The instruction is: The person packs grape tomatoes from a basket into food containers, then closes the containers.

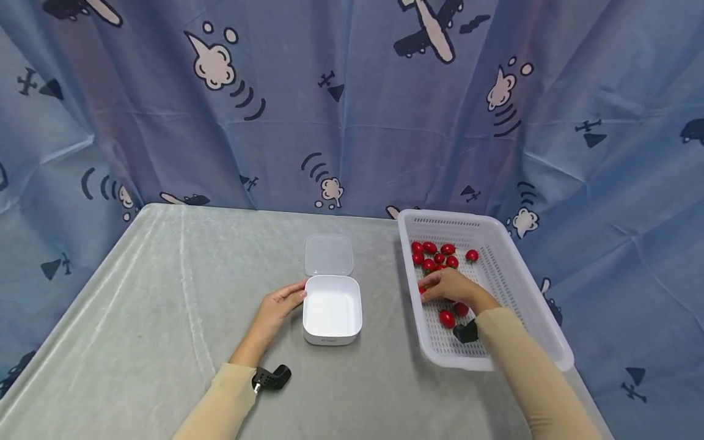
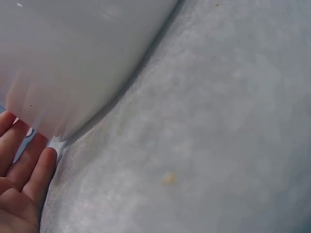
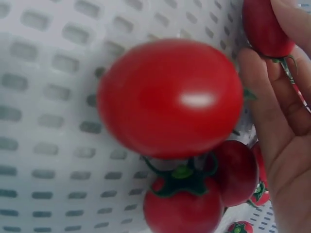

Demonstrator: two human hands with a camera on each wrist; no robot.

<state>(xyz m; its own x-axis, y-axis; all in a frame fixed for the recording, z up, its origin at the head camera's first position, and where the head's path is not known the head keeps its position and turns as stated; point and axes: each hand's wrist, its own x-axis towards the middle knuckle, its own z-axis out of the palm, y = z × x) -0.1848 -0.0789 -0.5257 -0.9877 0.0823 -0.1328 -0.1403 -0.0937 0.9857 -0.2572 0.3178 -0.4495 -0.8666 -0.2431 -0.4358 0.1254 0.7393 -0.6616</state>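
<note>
In the head view a white square box (image 1: 332, 308) stands uncovered on the table. My left hand (image 1: 280, 304) touches its left side with fairly straight fingers; the left wrist view shows those fingers (image 2: 41, 170) against the box wall (image 2: 87, 63). My right hand (image 1: 453, 286) reaches into a white slotted basket (image 1: 528, 324) that holds several cherry tomatoes (image 1: 447, 318). Between thumb and fingers it pinches one cherry tomato (image 3: 266, 29), seen at the upper right of the right wrist view. Other tomatoes (image 3: 170, 97) lie close beside that hand.
A translucent square lid (image 1: 329, 255) lies directly behind the box. The pale cloth-covered table (image 1: 137, 330) extends to the left. Behind it hangs a blue patterned curtain (image 1: 363, 110). The basket's raised rim surrounds the right hand.
</note>
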